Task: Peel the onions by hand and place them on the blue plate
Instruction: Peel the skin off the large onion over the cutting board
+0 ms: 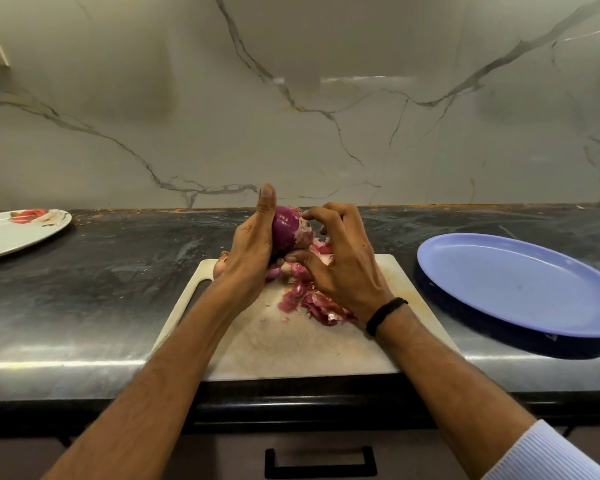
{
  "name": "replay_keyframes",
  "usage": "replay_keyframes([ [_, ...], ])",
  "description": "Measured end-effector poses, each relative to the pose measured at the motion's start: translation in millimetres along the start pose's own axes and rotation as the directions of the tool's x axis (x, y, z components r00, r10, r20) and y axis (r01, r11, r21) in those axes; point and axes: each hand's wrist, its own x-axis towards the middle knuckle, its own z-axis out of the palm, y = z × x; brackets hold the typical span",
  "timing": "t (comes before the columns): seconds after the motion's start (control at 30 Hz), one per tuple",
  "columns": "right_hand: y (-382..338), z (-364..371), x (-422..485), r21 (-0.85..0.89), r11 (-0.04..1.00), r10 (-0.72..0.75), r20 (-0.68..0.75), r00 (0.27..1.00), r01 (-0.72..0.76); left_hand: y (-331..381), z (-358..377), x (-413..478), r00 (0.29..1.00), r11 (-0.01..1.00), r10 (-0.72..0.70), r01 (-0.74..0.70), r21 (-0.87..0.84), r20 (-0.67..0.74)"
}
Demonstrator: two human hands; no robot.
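The left hand [253, 251] grips the onion [286, 230] above the board's [291, 348] far edge, thumb upright. The right hand's [340, 268] curled fingers [321, 216] clasp its flaky right side. The plate [520, 285] lies near the worktop's right edge.

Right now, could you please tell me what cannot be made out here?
Head view:
- onion: underside hidden by the left hand.
- Whether the fingers of the right hand pinch skin: hidden by its own back.
- pale bulb: mostly behind the left wrist.
- blue plate, flowered plate: cut by frame edges.
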Motion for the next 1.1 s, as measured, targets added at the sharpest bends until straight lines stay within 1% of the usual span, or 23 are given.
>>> replay_keyframes([
  [0.13,-1.0,0.3,-0.6,-0.013,1.000,-0.015,0.006,1.000,0.015,-1.3,-1.1,1.5,1.000,1.000,-0.003,0.003,-0.010,0.007],
  [0.3,-1.6,-0.4,-0.2,-0.010,0.999,-0.047,-0.002,0.999,0.047,-2.5,-0.5,1.7,1.000,0.999,-0.028,0.028,0.018,0.014],
  [0.4,-1.7,-1.3,-0.5,-0.009,0.998,-0.059,0.006,0.998,0.060,-2.8,0.7,2.5,0.999,0.999,-0.037,0.038,-0.015,0.032],
  [0.47,-1.3,-1.1,-0.6,-0.016,0.998,-0.058,0.013,0.998,0.058,-3.1,1.1,3.3,0.998,0.998,-0.044,0.046,-0.030,0.038],
  [0.77,-0.8,1.4,-1.6,-0.049,0.998,-0.028,0.073,0.997,0.031,-3.3,1.7,4.1,0.997,0.997,-0.073,0.073,0.008,0.021],
  [0.83,-2.5,0.7,-2.1,-0.046,0.998,-0.045,0.054,0.998,0.048,-4.0,1.3,4.1,0.998,0.998,-0.067,0.067,0.002,0.022],
  [0.9,-4.6,-1.4,-2.1,-0.015,0.998,-0.055,0.005,0.998,0.055,-3.1,1.2,3.6,0.997,0.996,-0.070,0.071,-0.049,0.019],
  [1.0,-7.9,-3.4,1.3,0.030,0.999,-0.010,-0.062,0.998,0.012,-0.5,2.4,2.7,0.998,0.995,-0.062,0.062,-0.083,-0.002],
  [1.1,-6.2,-2.2,3.9,0.031,0.999,0.035,-0.099,0.994,-0.032,-1.0,4.4,2.4,0.998,0.998,-0.046,0.045,-0.046,-0.033],
])
